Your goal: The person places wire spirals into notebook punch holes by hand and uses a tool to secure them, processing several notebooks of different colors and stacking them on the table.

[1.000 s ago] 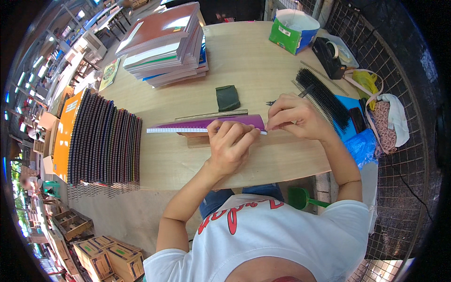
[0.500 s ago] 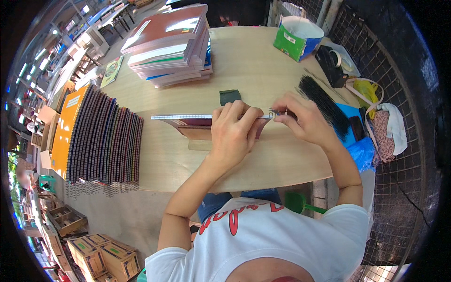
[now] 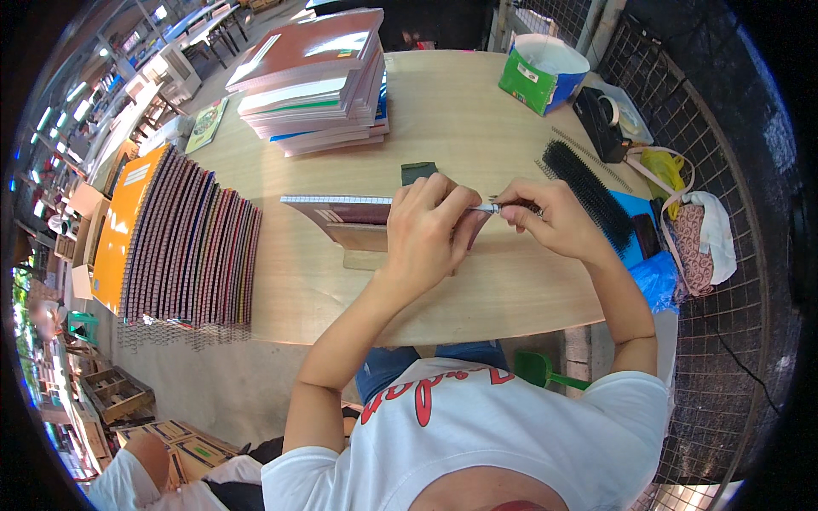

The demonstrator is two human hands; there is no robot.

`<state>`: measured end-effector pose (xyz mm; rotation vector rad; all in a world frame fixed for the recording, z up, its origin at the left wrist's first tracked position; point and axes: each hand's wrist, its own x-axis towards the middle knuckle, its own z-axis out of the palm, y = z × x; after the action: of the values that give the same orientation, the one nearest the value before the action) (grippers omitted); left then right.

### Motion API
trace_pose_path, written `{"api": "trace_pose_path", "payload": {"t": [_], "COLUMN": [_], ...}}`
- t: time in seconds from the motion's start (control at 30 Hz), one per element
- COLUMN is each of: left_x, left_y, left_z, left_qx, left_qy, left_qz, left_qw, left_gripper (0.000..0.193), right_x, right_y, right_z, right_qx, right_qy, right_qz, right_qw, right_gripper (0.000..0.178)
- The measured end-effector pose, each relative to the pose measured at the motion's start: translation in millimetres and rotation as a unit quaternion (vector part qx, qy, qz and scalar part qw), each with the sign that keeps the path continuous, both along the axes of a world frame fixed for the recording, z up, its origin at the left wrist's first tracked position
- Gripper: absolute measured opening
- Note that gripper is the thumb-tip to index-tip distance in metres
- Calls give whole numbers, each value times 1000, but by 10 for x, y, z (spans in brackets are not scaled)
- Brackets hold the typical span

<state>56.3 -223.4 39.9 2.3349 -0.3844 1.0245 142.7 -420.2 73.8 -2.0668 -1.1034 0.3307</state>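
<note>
Since a second ago, the notebook (image 3: 354,212) has been tipped so that its maroon near cover is shown. Across the light table (image 3: 477,298), a tall row of spiral notebooks (image 3: 189,243) is set at left. The notebook is held on edge over the table's middle, clamped between the left hand's (image 3: 426,226) fingers and thumb. At its right end, a small, partly hidden dark tool (image 3: 515,203) is pinched by the right hand's (image 3: 554,217) closed fingers.

- White T-shirt (image 3: 545,426) with a rounded neckline (image 3: 486,467)
- Red, dark-outlined script lettering (image 3: 423,404) across the chest
- Short, loose white sleeves (image 3: 629,400) ending near the elbows
- Blue denim jeans (image 3: 382,371) showing below the hem
- Bare forearms (image 3: 345,328), left hand (image 3: 429,223) and right hand (image 3: 550,217)
</note>
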Motion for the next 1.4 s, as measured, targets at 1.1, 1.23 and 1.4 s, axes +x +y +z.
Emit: {"api": "trace_pose_path", "payload": {"t": [1.1,1.23,1.4], "left_x": [14,8,11], "left_y": [-21,-71,-60], "left_z": [-55,-38,-65], "left_qx": [12,6,-3], "left_qy": [-11,-8,-9], "left_qz": [-1,-13,6], "left_qw": [1000,1000,1000], "left_gripper": [17,17,17], "right_x": [-130,-29,-230], "right_y": [155,115,156], "right_z": [20,-61,49], "right_qx": [93,83,71], "right_qy": [-132,-233,-110], "right_qz": [-27,7,-22], "right_qw": [986,969,991], "right_gripper": [10,14,15]}}
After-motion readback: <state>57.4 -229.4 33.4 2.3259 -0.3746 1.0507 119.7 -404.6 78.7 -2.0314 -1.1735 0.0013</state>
